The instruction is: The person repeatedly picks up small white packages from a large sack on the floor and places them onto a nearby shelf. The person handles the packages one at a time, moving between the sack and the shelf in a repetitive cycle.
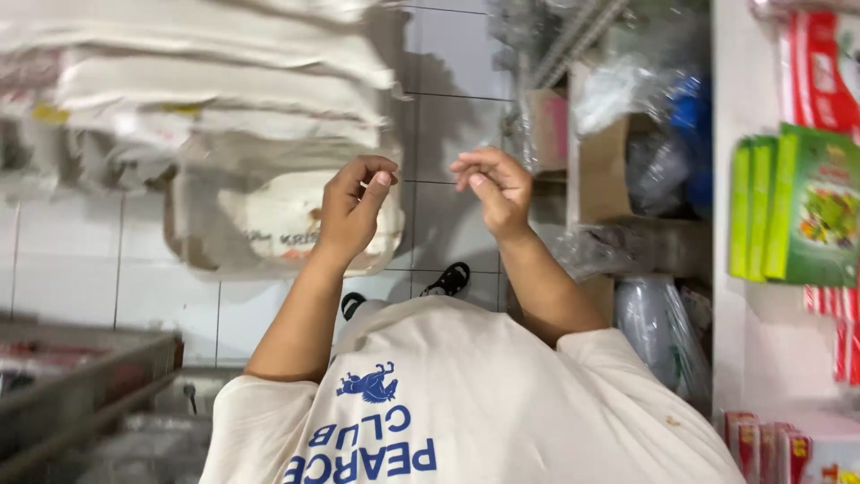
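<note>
Both hands are raised in front of the chest, above a white tiled floor. The left hand is curled, its thumb meeting bent fingers. The right hand sits just beside it, apart, fingers pinched together; whether either grips anything cannot be told.

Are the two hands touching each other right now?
Apart. The head view shows the left hand and the right hand raised side by side, with white floor tile plainly visible in the gap between them.
</note>
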